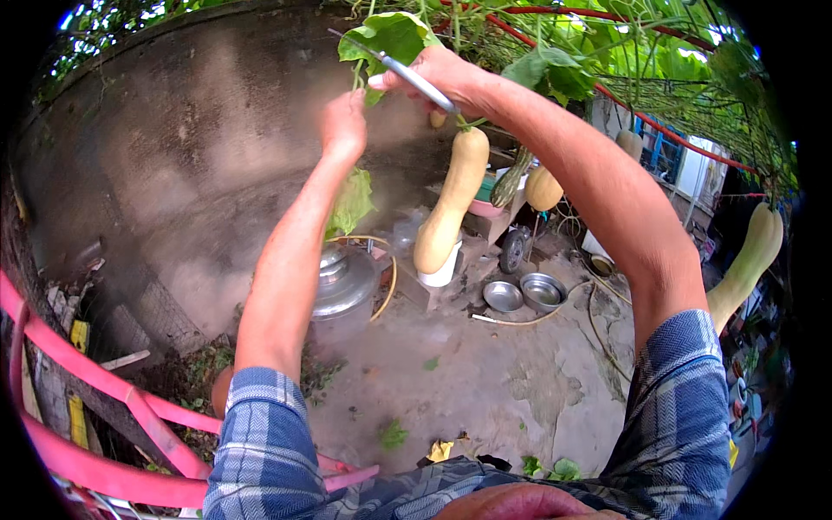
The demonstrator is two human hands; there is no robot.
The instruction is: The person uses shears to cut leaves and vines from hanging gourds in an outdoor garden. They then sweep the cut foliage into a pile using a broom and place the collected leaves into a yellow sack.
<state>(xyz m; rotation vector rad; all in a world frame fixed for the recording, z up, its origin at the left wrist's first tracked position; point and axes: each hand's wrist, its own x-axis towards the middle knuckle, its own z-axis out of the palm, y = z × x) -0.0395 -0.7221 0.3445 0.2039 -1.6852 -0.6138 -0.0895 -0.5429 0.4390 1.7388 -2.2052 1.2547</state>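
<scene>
My right hand (432,75) is raised at the top, closed around the grey handle of a thin-bladed cutting tool (416,79). Its blade points up and left, across a large green squash leaf (400,42). Slightly lower and to the left, my left hand (344,127) is closed at a green stalk (357,75) below that leaf; motion blurs this hand. A paler leaf (351,203) shows behind my left forearm. Below my right hand a long tan butternut squash (452,195) hangs from its stem.
Other squashes hang nearby: a striped green one (510,182), a round tan one (543,188) and a long pale one (747,260). A red pipe (663,130) supports vines. Pink metal rails (84,370) cross lower left. Metal basins (543,291) and a hose (390,286) lie below.
</scene>
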